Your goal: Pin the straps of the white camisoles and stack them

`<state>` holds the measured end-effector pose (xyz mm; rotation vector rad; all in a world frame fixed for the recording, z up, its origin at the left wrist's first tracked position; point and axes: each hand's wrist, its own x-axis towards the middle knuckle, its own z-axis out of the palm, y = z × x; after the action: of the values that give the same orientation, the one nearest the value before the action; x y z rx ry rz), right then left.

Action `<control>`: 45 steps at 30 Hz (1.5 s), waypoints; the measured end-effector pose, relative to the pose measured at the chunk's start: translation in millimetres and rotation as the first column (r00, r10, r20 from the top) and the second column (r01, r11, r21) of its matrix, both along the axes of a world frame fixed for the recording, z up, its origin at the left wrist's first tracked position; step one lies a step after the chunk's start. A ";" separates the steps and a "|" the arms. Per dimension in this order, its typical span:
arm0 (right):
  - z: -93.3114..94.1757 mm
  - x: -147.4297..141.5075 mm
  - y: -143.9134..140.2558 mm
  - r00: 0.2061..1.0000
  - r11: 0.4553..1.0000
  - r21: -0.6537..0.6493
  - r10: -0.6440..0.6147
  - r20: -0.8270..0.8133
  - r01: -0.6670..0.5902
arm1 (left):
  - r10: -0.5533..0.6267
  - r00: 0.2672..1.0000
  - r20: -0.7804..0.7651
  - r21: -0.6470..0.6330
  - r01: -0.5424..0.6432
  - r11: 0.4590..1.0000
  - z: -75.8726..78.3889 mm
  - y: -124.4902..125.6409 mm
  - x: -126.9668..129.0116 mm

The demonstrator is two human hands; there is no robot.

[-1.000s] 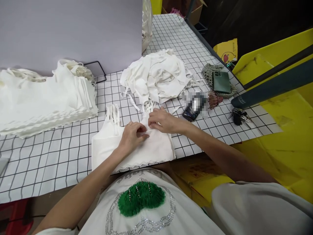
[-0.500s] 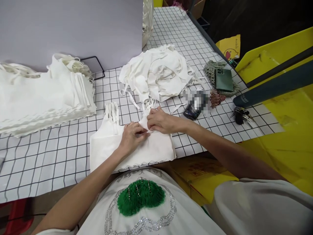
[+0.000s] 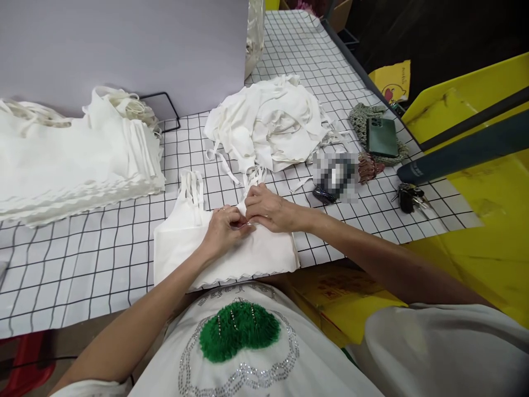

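Observation:
A white strappy camisole top (image 3: pixel 182 251) lies flat at the table's front edge, its several thin straps pointing away from me. My left hand (image 3: pixel 225 229) pinches the top's upper edge near the middle, fingers closed. Right beside it, almost touching, my right hand (image 3: pixel 266 209) grips the same edge just below the right-hand straps, fingertips pressed together. The bit of cloth between the fingertips is mostly hidden. Just beyond my hands rests a loose heap of white garments (image 3: pixel 273 124).
A neat stack of white tops (image 3: pixel 70 160) fills the left, beside a black wire stand (image 3: pixel 169 113). On the right lie a green phone (image 3: pixel 382 137) on a knitted pouch, a blurred dark item (image 3: pixel 326 192) and keys (image 3: pixel 409 198). Yellow bins (image 3: pixel 496 220) stand beyond the table edge.
The view has shifted slightly, so the table items appear a little further right. My right hand has moved marginally closer to my left; both keep hold of the top's edge.

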<state>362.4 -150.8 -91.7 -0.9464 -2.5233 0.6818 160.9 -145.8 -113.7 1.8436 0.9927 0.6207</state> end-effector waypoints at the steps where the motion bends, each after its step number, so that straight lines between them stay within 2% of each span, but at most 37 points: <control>1: -0.6 0.2 0.3 1.000 1.000 0.000 -0.009 -0.014 0.009 | -0.001 1.000 0.011 -0.008 0.001 1.000 0.2 0.7 0.2; 3: 2.2 2.8 4.7 0.999 0.999 -0.035 -0.021 -0.025 0.020 | -0.011 1.000 0.006 -0.027 0.012 1.000 1.3 2.0 1.3; 5: 11.2 7.9 15.7 0.999 0.991 -0.129 -0.043 -0.011 0.041 | -0.022 0.999 -0.045 -0.035 0.020 0.999 3.4 3.3 3.2; 9: 41.7 18.5 51.0 0.989 0.943 -0.299 -0.136 0.062 0.149 | -0.042 0.985 -0.167 -0.024 0.039 0.999 9.5 5.6 7.9; 11: 56.2 20.4 68.2 0.983 0.950 -0.256 -0.157 0.097 0.177 | -0.059 0.976 -0.207 -0.029 0.054 0.998 12.8 7.1 9.9; 14: 68.4 19.0 86.0 0.975 0.982 -0.067 -0.163 0.153 0.175 | -0.069 0.964 -0.259 -0.038 0.061 0.997 16.6 8.7 12.2; 17: 70.0 17.8 92.0 0.970 0.986 0.056 -0.163 0.178 0.155 | -0.068 0.956 -0.285 -0.049 0.056 0.997 18.1 8.7 13.1; 24: 57.7 37.4 81.4 0.986 0.987 -0.077 -0.132 0.104 0.140 | -0.061 0.959 -0.275 -0.093 0.037 0.995 17.9 9.5 11.9; 27: 47.7 43.0 75.1 0.992 0.990 -0.062 -0.126 0.019 0.127 | -0.066 0.968 -0.241 -0.188 0.020 0.982 20.0 10.5 11.8; 29: 39.9 42.0 67.6 0.980 0.982 0.003 -0.187 -0.065 0.187 | -0.049 0.979 -0.199 -0.251 -0.003 0.968 20.7 10.7 12.4; 31: 31.7 36.8 53.4 0.941 0.945 0.101 -0.290 -0.172 0.310 | -0.004 0.988 -0.154 -0.274 -0.039 0.961 20.2 10.2 13.2; 33: 23.3 27.8 29.5 0.890 0.891 0.168 -0.370 -0.266 0.421 | 0.036 0.995 -0.093 -0.293 -0.062 0.954 19.4 9.2 13.6; 35: 14.2 16.4 -4.0 0.867 0.858 0.209 -0.403 -0.292 0.469 | 0.051 0.999 0.008 -0.355 -0.045 0.934 19.9 8.4 13.2; 37: 4.2 4.8 -42.4 0.879 0.836 0.283 -0.415 -0.235 0.470 | 0.062 0.991 0.118 -0.448 -0.003 0.894 22.7 8.9 11.8; 39: -6.1 -4.5 -78.0 0.915 0.856 0.333 -0.397 -0.067 0.396 | 0.083 0.978 0.192 -0.542 0.035 0.840 27.7 11.4 10.2; 42: -19.0 -11.4 -112.6 0.925 0.919 0.274 -0.339 0.173 0.285 | 0.128 0.967 0.219 -0.643 0.044 0.765 36.7 19.2 10.2; 45: -25.0 -11.8 -122.6 0.909 0.948 0.168 -0.309 0.280 0.271 | 0.194 0.950 0.243 -0.716 0.041 0.697 44.8 29.6 16.5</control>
<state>350.6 -273.4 -116.6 -1.4375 -2.5585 0.3002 177.4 -116.2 -69.0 0.9742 0.9268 0.4490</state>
